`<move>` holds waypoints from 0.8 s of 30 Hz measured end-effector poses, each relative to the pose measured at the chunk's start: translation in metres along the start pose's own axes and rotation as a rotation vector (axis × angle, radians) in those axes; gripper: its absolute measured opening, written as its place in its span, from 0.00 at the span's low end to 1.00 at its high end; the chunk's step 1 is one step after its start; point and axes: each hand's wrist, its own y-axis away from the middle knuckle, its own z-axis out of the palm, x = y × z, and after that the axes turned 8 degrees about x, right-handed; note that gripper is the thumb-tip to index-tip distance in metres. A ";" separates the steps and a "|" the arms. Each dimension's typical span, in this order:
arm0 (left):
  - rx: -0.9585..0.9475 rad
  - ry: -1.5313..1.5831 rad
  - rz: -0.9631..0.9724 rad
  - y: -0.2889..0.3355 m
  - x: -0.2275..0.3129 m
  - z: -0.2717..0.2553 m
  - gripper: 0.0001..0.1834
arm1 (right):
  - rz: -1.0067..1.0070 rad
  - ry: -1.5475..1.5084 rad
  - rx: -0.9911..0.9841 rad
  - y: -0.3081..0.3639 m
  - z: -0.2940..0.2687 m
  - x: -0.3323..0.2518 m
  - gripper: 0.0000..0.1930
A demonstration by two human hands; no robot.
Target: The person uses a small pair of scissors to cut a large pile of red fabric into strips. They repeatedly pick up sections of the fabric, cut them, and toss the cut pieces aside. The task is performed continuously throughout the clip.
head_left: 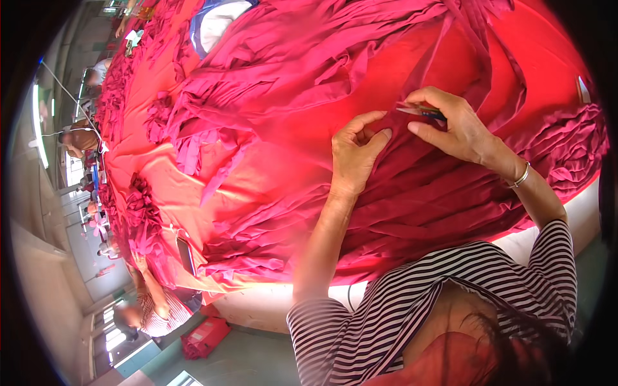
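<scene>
Long strips of dark magenta fabric (412, 212) lie heaped over the table in front of me. My left hand (356, 149) pinches the edge of one strip between thumb and fingers. Just to its right, my right hand (450, 125) grips small thread snips (421, 110), their metal blades pointing left toward the left hand. The blades sit close above the fabric; whether they touch it I cannot tell. Part of the snips is hidden in the fingers.
A bright red cloth (277, 161) covers the table. A dark phone (186, 256) lies near its front left edge. A blue and white bundle (219, 29) sits at the far side. Another person (158, 312) stands at left, near a red bag (206, 337) on the floor.
</scene>
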 end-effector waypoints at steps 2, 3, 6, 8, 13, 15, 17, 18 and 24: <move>0.025 -0.030 -0.011 0.000 0.002 0.001 0.16 | 0.052 -0.010 0.054 0.002 -0.003 -0.001 0.14; 0.038 -0.017 -0.003 0.001 0.002 0.004 0.16 | 0.021 0.010 0.040 0.001 -0.003 -0.002 0.14; 0.116 0.106 0.108 -0.003 -0.004 0.010 0.12 | -0.052 0.055 0.019 -0.002 -0.001 -0.004 0.13; 0.169 0.142 0.189 -0.004 -0.007 0.014 0.10 | -0.080 0.064 0.034 -0.005 0.003 -0.008 0.12; 0.167 0.057 0.191 -0.001 -0.005 0.014 0.11 | -0.102 0.125 0.034 -0.012 0.007 -0.004 0.11; 0.165 0.028 0.209 0.000 -0.003 0.013 0.11 | -0.100 0.174 -0.009 -0.014 0.005 -0.003 0.11; 0.153 0.031 0.214 -0.001 -0.003 0.011 0.12 | -0.073 0.209 -0.076 -0.016 0.001 -0.006 0.12; 0.148 0.038 0.221 -0.001 -0.004 0.011 0.12 | -0.078 0.187 -0.067 -0.017 0.001 -0.007 0.11; 0.130 0.077 0.248 -0.002 -0.008 0.010 0.12 | -0.107 0.194 -0.095 -0.022 0.003 -0.008 0.09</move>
